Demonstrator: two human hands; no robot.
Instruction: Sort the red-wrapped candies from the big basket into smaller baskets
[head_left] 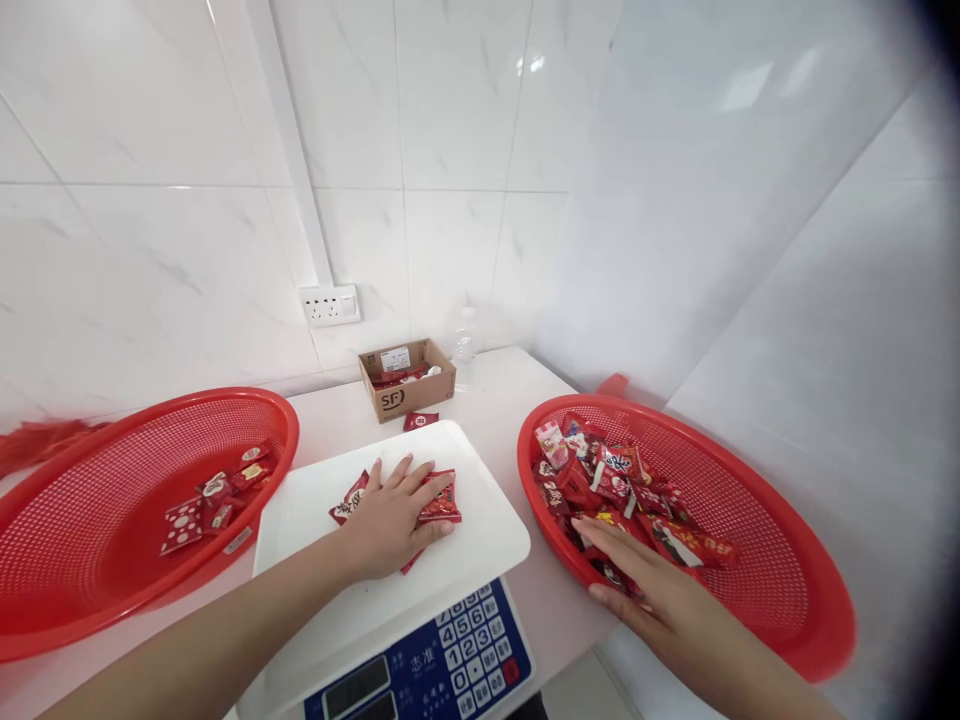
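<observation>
My left hand (390, 515) lies flat, fingers spread, on a small pile of red wrapped candies (441, 500) on the white pan of a weighing scale (480, 535). My right hand (649, 590) rests with fingers stretched out on the heap of red candy packets (622, 485) in the red mesh basket (780, 590) at the right. Whether a packet lies under its fingers is hidden. The scale's blue keypad (472, 655) faces me at the bottom.
A second red mesh basket (90, 530) at the left holds a few red packets (214, 495). A small cardboard box (409, 380) and one loose red packet (420, 421) sit at the back of the white counter, below a wall socket (330, 305). Tiled walls close in behind and right.
</observation>
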